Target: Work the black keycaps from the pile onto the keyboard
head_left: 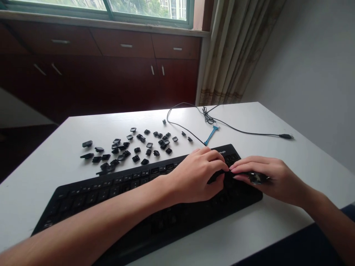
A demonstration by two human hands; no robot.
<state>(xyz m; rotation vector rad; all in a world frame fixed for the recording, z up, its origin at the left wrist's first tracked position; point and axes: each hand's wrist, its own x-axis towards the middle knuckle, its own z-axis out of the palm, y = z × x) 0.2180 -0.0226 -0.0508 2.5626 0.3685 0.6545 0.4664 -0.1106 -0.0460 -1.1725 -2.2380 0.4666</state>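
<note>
A black keyboard [138, 236] lies slantwise across the white table, with keycaps gone from part of it. My left hand [198, 173] rests over its right part, fingers curled and thumb drawn in; whatever is between them is hidden. My right hand [274, 179] is closed around a slim dark tool with a glossy black end [257, 178], at the keyboard's right end. The tool's tip reaches toward my left fingertips, and its exact kind cannot be made out. Behind the keyboard, loose black keycaps [135, 158] lie scattered, several upside down.
A blue brush [212, 134] lies behind the keyboard. Next to it a black cable [244, 132] runs in a loose bundle to a USB plug [286, 136]. The white table [299, 155] ends before brown cabinets [124, 77] and a curtain [235, 48].
</note>
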